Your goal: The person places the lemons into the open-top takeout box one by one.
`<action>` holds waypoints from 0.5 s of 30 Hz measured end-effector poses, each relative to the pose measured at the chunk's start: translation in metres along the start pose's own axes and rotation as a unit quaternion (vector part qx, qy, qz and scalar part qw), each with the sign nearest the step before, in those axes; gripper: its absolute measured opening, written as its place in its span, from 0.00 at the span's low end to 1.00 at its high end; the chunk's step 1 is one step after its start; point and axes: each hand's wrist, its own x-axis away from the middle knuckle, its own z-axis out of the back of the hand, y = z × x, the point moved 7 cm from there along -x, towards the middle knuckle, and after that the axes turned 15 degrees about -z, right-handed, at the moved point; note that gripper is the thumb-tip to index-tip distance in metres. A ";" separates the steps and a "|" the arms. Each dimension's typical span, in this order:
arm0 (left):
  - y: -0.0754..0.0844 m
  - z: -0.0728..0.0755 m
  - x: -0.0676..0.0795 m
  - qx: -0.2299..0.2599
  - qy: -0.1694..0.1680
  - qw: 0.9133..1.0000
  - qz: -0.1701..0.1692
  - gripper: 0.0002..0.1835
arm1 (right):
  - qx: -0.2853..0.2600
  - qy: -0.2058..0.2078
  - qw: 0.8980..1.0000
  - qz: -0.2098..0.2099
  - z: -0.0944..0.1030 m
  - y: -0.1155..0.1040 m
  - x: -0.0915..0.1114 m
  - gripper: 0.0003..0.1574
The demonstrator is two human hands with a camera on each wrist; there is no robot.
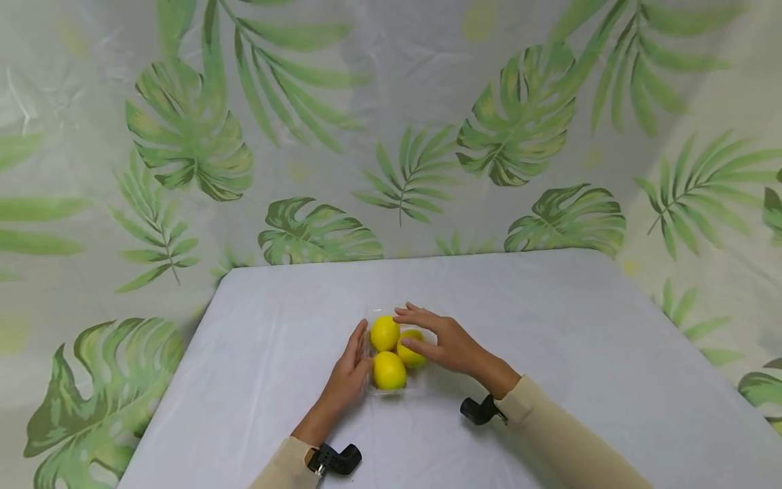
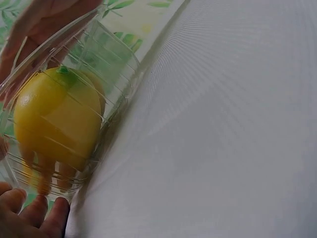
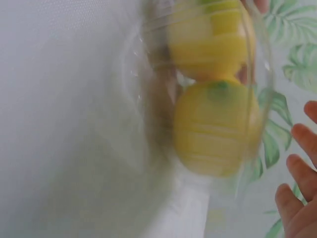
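A clear plastic container [image 1: 394, 393] stands on the table with three yellow lemons in it: one at the back left [image 1: 385, 333], one on the right [image 1: 411, 348] and one in front [image 1: 389, 371]. Along the container's left wall, my left hand [image 1: 346, 382] touches it with its fingers fairly straight. My right hand [image 1: 449, 343] hovers over the right side, fingers spread, holding nothing. Through the clear wall a lemon [image 2: 59, 116] with a green stem end shows in the left wrist view. The right wrist view is blurred, but two lemons [image 3: 218, 129] show through the plastic.
A white cloth covers the table [image 1: 293, 305]. Behind it hangs a leaf-patterned curtain [image 1: 415, 102]. Black wrist cameras sit on the left wrist [image 1: 342, 460] and right wrist [image 1: 478, 411].
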 end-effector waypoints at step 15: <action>0.017 0.030 -0.009 -0.131 0.030 0.991 0.025 0.32 | 0.036 0.104 0.993 -0.048 0.046 0.014 0.024 0.28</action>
